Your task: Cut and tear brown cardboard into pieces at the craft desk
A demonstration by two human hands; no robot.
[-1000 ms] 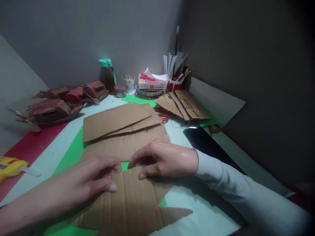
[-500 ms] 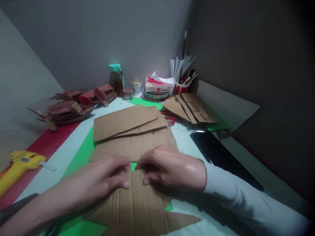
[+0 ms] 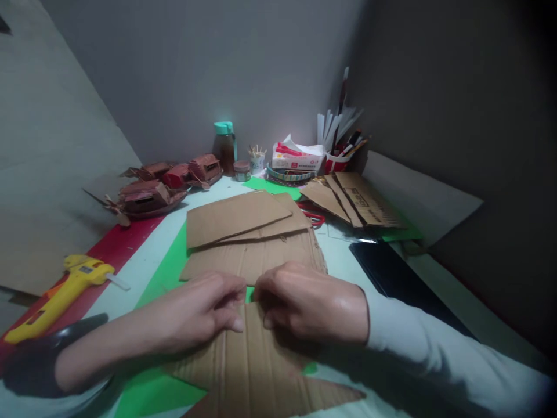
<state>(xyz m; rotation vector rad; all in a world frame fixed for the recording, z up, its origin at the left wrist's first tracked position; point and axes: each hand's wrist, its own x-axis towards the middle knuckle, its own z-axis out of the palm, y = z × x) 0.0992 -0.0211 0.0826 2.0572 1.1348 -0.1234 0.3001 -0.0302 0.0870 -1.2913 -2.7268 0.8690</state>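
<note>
A ridged brown cardboard piece [image 3: 243, 371] with pointed side parts lies close in front of me over green paper [image 3: 161, 389]. Both hands grip its far edge, a short gap apart. My left hand [image 3: 213, 305] is closed on it, thumb on top and fingers curled over the edge. On the other side of the gap, my right hand [image 3: 308, 302] pinches the same edge, its fingertips partly hidden. Just beyond the hands, flat cardboard sheets [image 3: 235, 220] lie stacked and overlapping.
At left lies a yellow glue gun [image 3: 65, 296]; behind it stand brown model boats [image 3: 148, 197]. Along the back are a bottle [image 3: 224, 151], a tissue pack [image 3: 298, 157] and a pen cup [image 3: 337, 162]. Red-handled scissors [image 3: 317, 219], more cardboard [image 3: 361, 197] and a black flat object [image 3: 400, 278] are at right.
The view has shifted, so the scene sits farther right and more of the glue gun shows. Both hands keep nearly the same hold on the cardboard piece.
</note>
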